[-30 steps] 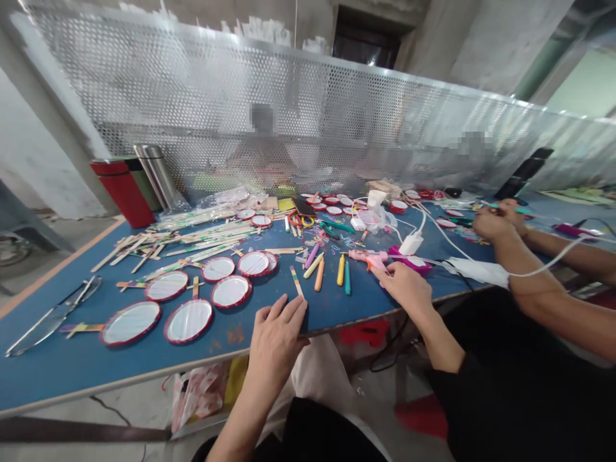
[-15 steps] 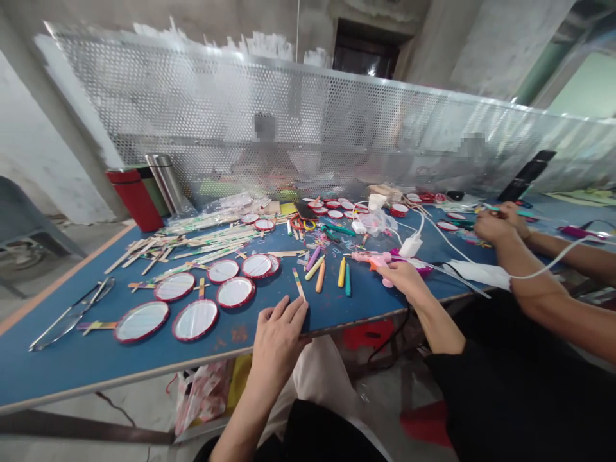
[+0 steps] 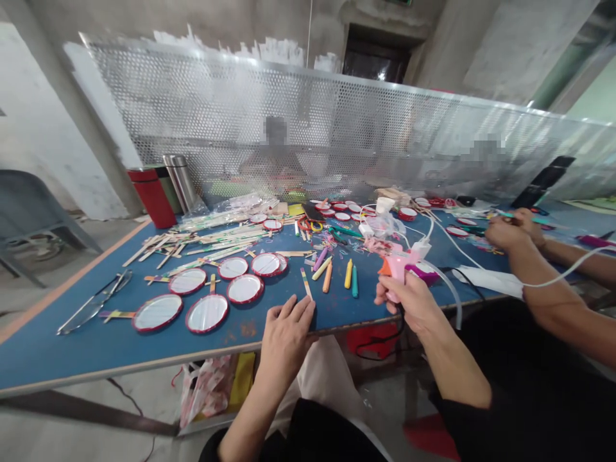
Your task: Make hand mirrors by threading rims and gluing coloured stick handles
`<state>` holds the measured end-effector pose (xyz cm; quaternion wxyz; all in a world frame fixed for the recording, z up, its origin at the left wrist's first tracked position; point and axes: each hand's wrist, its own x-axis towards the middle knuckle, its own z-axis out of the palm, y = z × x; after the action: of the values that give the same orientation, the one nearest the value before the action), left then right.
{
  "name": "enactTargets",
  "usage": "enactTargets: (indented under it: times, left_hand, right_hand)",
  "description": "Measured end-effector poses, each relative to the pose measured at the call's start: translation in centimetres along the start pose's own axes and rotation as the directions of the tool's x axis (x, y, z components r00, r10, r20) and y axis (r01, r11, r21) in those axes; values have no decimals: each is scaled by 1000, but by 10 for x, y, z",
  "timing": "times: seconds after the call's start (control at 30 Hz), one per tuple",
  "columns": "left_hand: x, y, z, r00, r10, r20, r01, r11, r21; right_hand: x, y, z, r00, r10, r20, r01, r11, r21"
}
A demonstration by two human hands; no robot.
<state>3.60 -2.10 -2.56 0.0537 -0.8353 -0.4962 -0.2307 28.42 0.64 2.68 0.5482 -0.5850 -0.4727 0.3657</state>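
Note:
My left hand [image 3: 287, 330] lies flat at the table's front edge, fingers stretched out. Its fingertips touch the lower end of a craft stick [image 3: 306, 283] with coloured bands at the far end. A pink hot glue gun [image 3: 395, 266] is in my right hand [image 3: 418, 300], fingers wrapped round the handle, nozzle pointing left above the table. Between the hands lie several crayon-like sticks, among them an orange crayon [image 3: 328, 278], a yellow crayon [image 3: 348, 274] and a teal crayon [image 3: 355, 282]. Left of my left hand are several red-rimmed round discs with pale faces, including a front disc [image 3: 206, 314].
Piled craft sticks [image 3: 216, 242] lie at the back left, near a red bottle [image 3: 153, 197] and a steel flask [image 3: 180, 183]. Clear glasses [image 3: 94, 303] lie far left. White cables and a power strip [image 3: 421, 249] sit right. A co-worker's hands [image 3: 513, 230] work farther right. A perforated metal screen [image 3: 216, 115] stands behind.
My right hand has picked the glue gun up from the table and brought it nearer to me, now gripping its handle. My left hand stays by the craft stick. The view has shifted slightly.

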Motion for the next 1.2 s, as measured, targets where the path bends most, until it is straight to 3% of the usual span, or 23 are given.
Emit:
enactTargets:
  times: [0.27,0.4,0.63,0.83,1.2]
  left_hand:
    - [-1,-1,1,1000,3,8,-3,1000,-12]
    - [0,-1,1,1000,3,12,-3,1000,-6]
    - [1,-1,0,1000,1,18,0,1000,-9]
    - [0,-2,2,1000,7,2,-7,1000,-6]
    - [-1,-2,2,1000,7,10,-6,1000,-16]
  right_hand:
    - [-23,-1,24,984,126,123,-149,968,204]
    - [-26,-3,31,959,146,242,-222,918,327]
    - [-27,3,35,934,154,323,-298,834,465]
    - [-28,-2,42,928,175,329,-330,794,510]
    - [-21,1,51,964,165,210,-258,771,582]
